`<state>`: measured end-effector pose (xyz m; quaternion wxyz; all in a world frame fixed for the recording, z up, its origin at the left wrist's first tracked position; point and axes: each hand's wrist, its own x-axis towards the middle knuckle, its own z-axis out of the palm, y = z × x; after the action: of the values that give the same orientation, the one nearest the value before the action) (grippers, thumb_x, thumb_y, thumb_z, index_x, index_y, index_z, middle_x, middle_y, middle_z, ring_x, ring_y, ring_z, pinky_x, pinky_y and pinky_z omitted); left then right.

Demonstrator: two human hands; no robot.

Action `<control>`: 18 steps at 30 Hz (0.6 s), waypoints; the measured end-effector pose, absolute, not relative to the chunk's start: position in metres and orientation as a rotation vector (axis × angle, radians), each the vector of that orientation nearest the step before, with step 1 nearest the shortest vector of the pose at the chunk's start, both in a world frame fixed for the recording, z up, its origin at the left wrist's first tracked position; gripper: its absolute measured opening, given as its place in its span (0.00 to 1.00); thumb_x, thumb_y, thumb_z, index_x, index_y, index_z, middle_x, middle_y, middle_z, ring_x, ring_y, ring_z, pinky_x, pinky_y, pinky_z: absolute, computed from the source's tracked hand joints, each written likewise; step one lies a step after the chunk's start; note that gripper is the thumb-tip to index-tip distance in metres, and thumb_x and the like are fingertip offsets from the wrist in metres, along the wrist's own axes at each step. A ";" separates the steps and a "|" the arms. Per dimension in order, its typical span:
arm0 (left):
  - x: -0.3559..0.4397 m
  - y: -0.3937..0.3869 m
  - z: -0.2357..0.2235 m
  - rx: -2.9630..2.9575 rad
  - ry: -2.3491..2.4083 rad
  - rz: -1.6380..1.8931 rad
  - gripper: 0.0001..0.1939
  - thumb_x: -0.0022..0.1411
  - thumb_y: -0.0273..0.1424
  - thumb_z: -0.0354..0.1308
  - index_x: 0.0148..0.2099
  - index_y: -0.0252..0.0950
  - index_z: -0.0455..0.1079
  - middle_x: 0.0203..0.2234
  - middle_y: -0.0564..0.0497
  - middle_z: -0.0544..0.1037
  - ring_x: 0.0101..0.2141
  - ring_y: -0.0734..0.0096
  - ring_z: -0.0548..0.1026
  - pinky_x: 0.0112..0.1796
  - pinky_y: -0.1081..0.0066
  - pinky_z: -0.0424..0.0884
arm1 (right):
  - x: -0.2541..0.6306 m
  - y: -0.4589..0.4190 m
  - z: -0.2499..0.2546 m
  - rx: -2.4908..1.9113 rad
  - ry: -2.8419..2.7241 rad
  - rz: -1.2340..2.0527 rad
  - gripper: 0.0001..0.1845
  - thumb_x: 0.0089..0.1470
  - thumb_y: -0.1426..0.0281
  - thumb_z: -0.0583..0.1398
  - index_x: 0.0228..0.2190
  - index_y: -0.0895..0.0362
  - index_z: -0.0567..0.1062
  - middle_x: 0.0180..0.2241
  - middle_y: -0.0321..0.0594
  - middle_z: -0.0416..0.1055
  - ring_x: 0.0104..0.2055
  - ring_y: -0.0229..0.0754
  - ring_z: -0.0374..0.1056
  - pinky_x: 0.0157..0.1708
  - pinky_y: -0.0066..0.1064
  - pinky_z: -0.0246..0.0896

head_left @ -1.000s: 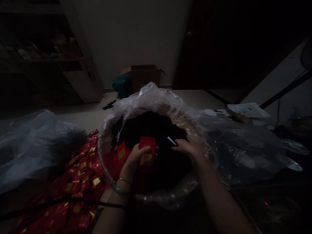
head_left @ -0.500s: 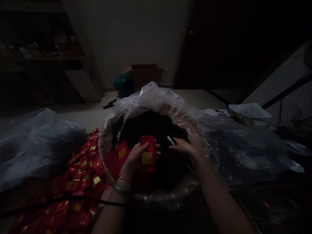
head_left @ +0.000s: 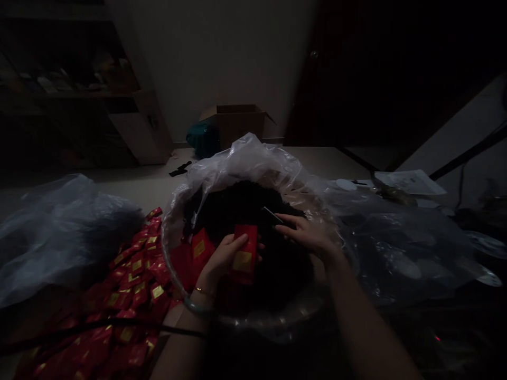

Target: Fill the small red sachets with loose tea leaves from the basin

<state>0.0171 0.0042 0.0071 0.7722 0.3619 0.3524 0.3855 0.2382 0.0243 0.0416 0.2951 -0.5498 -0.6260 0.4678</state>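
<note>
My left hand point(head_left: 224, 257) is closed on a red packet point(head_left: 245, 253) with a gold label, thumb across its front. My right hand point(head_left: 307, 235) pinches a small thin tool point(head_left: 272, 214) with a pale edge; its kind is too dark to make out. Both hands are over a round container point(head_left: 168, 264) lined with clear plastic. Dark loose stuff point(head_left: 241, 198), looking like dry leaves, fills much of it. Another red packet point(head_left: 199, 247) lies inside at the left, beside my left wrist.
Many red packets point(head_left: 137, 264) are heaped left of the container, by a clear plastic bag point(head_left: 63, 237). More plastic sheeting point(head_left: 396, 243) lies to the right. An open cardboard box point(head_left: 241, 126) and a teal bundle point(head_left: 203, 139) stand at the wall. A dark cable point(head_left: 103, 323) crosses front left.
My right hand has turned, so the tool shows edge-on, and has shifted slightly right. The left hand and its packet have moved a little right and down in view.
</note>
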 end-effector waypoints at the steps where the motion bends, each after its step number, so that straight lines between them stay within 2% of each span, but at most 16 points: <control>1: 0.018 0.004 0.007 0.807 0.784 0.823 0.23 0.50 0.43 0.64 0.40 0.28 0.73 0.31 0.38 0.80 0.24 0.64 0.77 0.26 0.69 0.72 | 0.236 0.020 0.047 -1.429 -1.705 1.260 0.27 0.48 0.60 0.63 0.50 0.54 0.73 0.29 0.36 0.76 0.25 0.38 0.68 0.24 0.27 0.62; 6: 0.019 0.002 0.004 0.948 0.892 0.747 0.23 0.49 0.45 0.64 0.35 0.28 0.75 0.24 0.44 0.79 0.23 0.65 0.76 0.25 0.72 0.69 | 0.224 0.011 0.054 -1.366 -1.950 1.199 0.24 0.45 0.60 0.64 0.45 0.54 0.77 0.39 0.38 0.77 0.38 0.47 0.72 0.36 0.33 0.65; 14: 0.018 0.002 0.003 1.018 0.893 0.701 0.19 0.42 0.37 0.70 0.34 0.28 0.75 0.24 0.47 0.79 0.24 0.68 0.76 0.28 0.72 0.69 | 0.212 0.013 0.043 -1.314 -2.062 1.041 0.16 0.50 0.63 0.60 0.40 0.55 0.79 0.38 0.38 0.79 0.37 0.48 0.73 0.38 0.33 0.64; 16: 0.017 0.002 0.004 0.975 0.842 0.699 0.21 0.43 0.40 0.69 0.35 0.28 0.75 0.25 0.45 0.79 0.25 0.66 0.76 0.29 0.71 0.71 | 0.211 0.013 0.043 -1.299 -2.042 1.039 0.15 0.50 0.64 0.59 0.39 0.54 0.79 0.35 0.36 0.79 0.36 0.47 0.72 0.37 0.33 0.63; 18: 0.017 0.004 0.005 0.863 0.796 0.677 0.26 0.48 0.49 0.64 0.37 0.28 0.75 0.27 0.42 0.80 0.25 0.62 0.77 0.29 0.67 0.72 | 0.211 0.014 0.044 -1.290 -2.018 1.035 0.15 0.51 0.64 0.58 0.39 0.54 0.79 0.34 0.36 0.79 0.36 0.47 0.72 0.37 0.32 0.63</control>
<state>0.0167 0.0035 0.0051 0.7790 0.3992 0.3683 0.3132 0.2110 0.0140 0.0441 0.2631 -0.4769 -0.7463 0.3827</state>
